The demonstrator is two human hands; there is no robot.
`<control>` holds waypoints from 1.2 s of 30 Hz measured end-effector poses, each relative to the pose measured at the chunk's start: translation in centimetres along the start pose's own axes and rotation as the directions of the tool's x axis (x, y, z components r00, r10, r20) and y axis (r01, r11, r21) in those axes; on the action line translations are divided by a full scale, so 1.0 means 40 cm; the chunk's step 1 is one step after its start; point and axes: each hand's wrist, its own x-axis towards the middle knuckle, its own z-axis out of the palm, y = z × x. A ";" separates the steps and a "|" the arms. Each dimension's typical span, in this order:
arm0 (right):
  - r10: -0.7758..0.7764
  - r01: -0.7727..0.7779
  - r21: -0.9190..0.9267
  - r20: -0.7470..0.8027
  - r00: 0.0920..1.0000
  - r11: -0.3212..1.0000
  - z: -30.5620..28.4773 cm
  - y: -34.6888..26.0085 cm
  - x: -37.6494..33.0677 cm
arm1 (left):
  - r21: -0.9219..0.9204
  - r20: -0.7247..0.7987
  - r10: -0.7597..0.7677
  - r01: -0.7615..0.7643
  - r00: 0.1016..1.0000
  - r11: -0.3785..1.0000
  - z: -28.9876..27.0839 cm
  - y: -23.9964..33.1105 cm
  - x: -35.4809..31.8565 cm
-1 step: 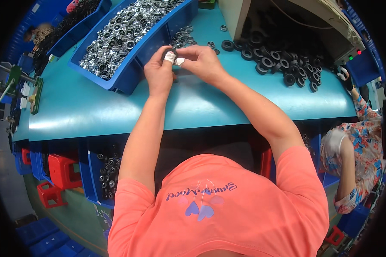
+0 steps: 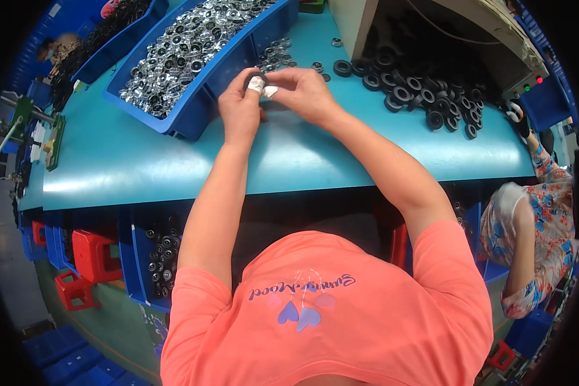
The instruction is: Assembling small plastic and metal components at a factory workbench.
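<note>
— What are the hands doing?
— Above the teal bench (image 2: pixel 141 161), left hand (image 2: pixel 240 110) and right hand (image 2: pixel 302 95) meet, fingers pinched shut on one black ring (image 2: pixel 253 78).
— And beyond them?
— A blue bin (image 2: pixel 193 112) of silvery rings, and black rings (image 2: pixel 424 90) heaped to the right.

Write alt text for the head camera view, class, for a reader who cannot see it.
A person's left hand and right hand meet over a teal table, pinching a small black ring between taped fingertips. A blue bin of shiny metal rings sits to the left, and loose black rings lie scattered to the right.
</note>
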 end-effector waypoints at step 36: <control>0.247 -0.263 0.177 0.106 0.963 0.948 -0.061 0.000 0.031 | 0.222 0.203 0.174 -0.218 0.964 0.950 0.011 -0.031 -0.018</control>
